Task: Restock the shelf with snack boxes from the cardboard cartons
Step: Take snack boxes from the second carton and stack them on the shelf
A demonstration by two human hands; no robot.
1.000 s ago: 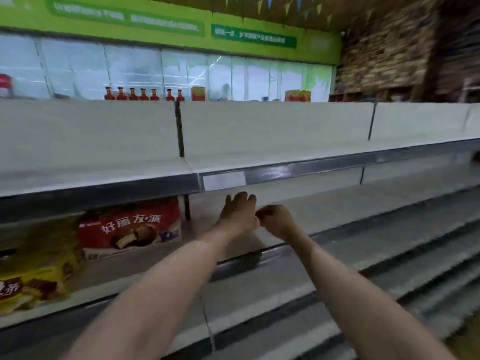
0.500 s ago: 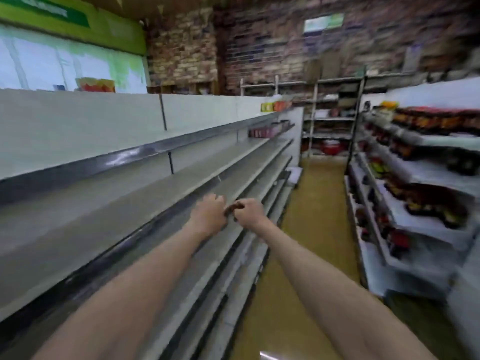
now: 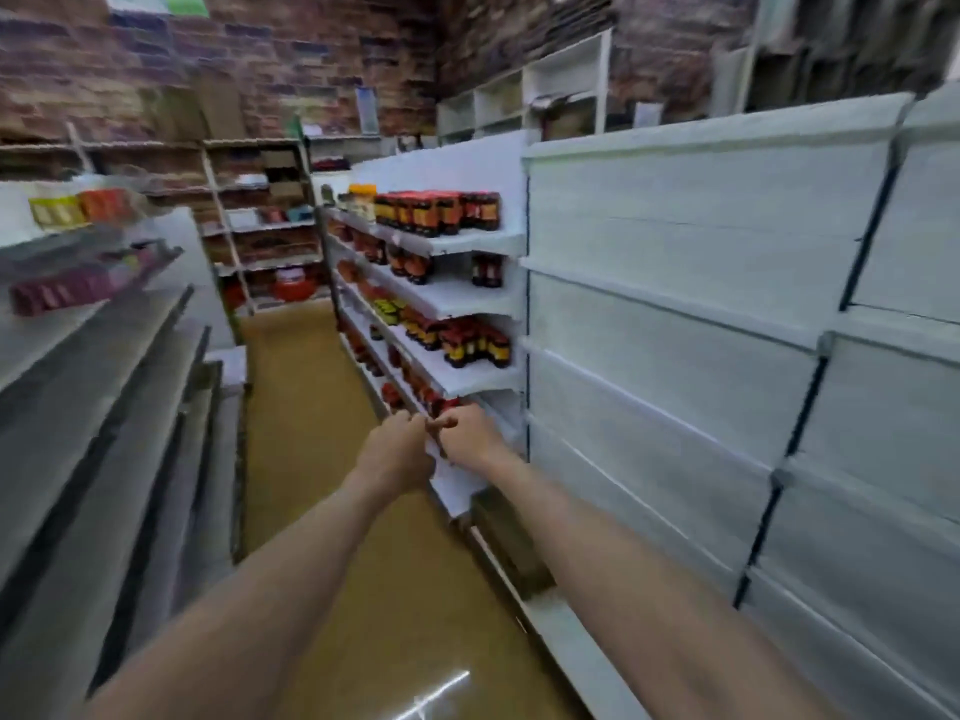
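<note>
My left hand [image 3: 397,452] and my right hand [image 3: 467,433] are stretched out in front of me at mid-frame, knuckles almost touching. Both have curled fingers, and I see nothing held in either. They hover over the aisle, in front of the low end of the stocked shelf on the right. The empty grey shelf [image 3: 104,407] runs along my left side. At its far end lie pink snack boxes [image 3: 62,291], with yellow and orange boxes [image 3: 78,207] on the top tier. No cardboard carton is in view.
A white shelf unit on the right holds rows of dark jars [image 3: 441,213] on several tiers. Its bare white panels [image 3: 675,330] fill the right side. The yellow-brown aisle floor [image 3: 311,407] runs ahead to wooden racks [image 3: 260,226] against a brick wall.
My view has swung far to the right, from the empty shelf and red snack box to the aisle and the jar shelf. My hands stayed together in front of me.
</note>
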